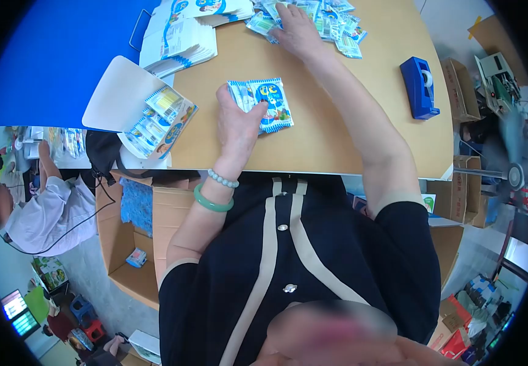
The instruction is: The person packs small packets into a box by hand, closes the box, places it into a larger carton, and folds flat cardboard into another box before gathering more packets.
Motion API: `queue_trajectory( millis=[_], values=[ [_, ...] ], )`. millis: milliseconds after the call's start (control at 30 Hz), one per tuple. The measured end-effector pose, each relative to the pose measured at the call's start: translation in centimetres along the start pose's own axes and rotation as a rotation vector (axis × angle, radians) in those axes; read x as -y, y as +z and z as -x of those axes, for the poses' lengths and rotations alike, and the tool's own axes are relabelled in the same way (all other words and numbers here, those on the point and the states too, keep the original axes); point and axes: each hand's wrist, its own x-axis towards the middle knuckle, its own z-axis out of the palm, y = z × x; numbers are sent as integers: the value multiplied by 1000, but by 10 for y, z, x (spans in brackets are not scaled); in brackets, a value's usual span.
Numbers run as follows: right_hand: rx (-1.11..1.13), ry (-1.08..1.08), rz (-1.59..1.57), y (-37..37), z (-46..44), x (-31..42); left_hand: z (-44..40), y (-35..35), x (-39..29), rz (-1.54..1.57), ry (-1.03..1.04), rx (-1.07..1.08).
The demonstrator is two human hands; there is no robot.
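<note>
My left hand (237,125) is closed around several small blue-and-white printed packets (276,100), its thumb across the front one, just above the tan table. Farther off, my right hand (299,32) reaches over a loose pile of similar packets (340,27); its fingers are spread on or just above them, and whether one is gripped I cannot tell. An open white carton (181,125) with packets standing inside is at the left of my left hand, its lid folded back.
Stacked flat printed cartons (181,43) lie at the back left beside a blue surface (62,61). A blue tape dispenser (419,88) stands near the table's right edge. Below the table at the left is an open cardboard box (132,244). Another person (50,207) sits at the far left.
</note>
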Motion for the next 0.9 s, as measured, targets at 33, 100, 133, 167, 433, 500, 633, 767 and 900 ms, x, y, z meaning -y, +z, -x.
queue_trajectory(
  millis=[33,100,133,167,433,500,633,767,900],
  values=[
    [-61,-69,137,12,-6,-5,0,1,1,2,-10,0],
    [-123,-138,277,19,-9,-9,-1,1,2,10,-34,4],
    [-49,-133,298,16,-5,-8,-2,0,3,12,-35,5],
    [28,-126,322,11,3,-9,-4,0,4,2,-22,-2],
    [210,3,296,-90,118,-3,-6,6,21,94,30,19],
    [238,180,154,-110,123,0,-8,6,22,89,45,3],
    [206,594,-176,-126,125,-6,-6,5,19,71,61,-7],
    [89,851,-389,-136,132,-19,-4,4,18,75,35,-9],
    [68,960,-923,-135,146,3,-8,9,28,50,78,-57]
  ],
)
